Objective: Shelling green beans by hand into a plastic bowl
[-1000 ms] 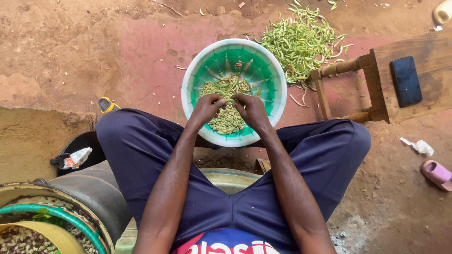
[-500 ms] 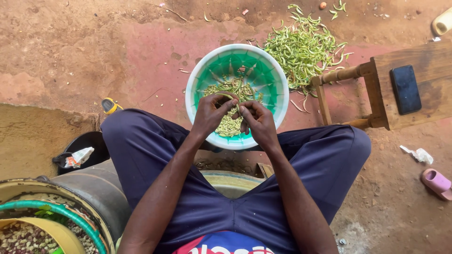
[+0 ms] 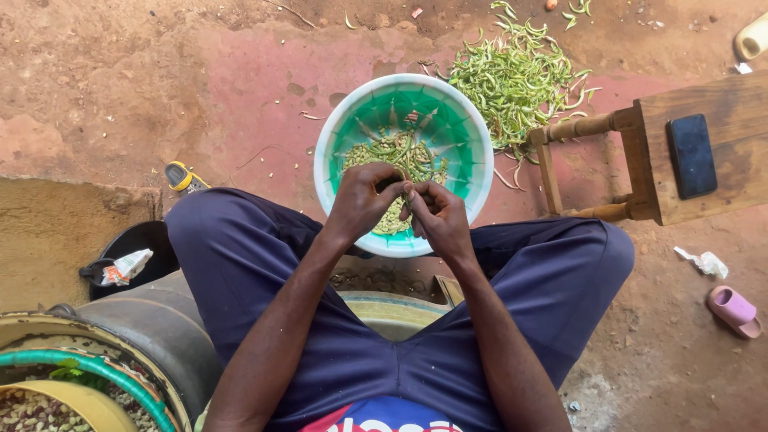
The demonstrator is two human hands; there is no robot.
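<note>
Now both hands are working over the green bowl (image 3: 460,128) sitting on the ground between the knees. Left hand (image 3: 362,200) and right hand (image 3: 438,218) are pinching one green pod (image 3: 406,194) between their fingertips above the bowl's near rim. Empty pods (image 3: 516,80) are lying beyond it, beside a wooden stool (image 3: 680,208).

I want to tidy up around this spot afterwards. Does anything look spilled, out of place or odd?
Green pods lie heaped on the bare ground beyond the bowl, with a few strays scattered further off. A crumpled wrapper and a pink sandal lie loose in the dirt at right. A dark phone lies on the wooden stool.
</note>
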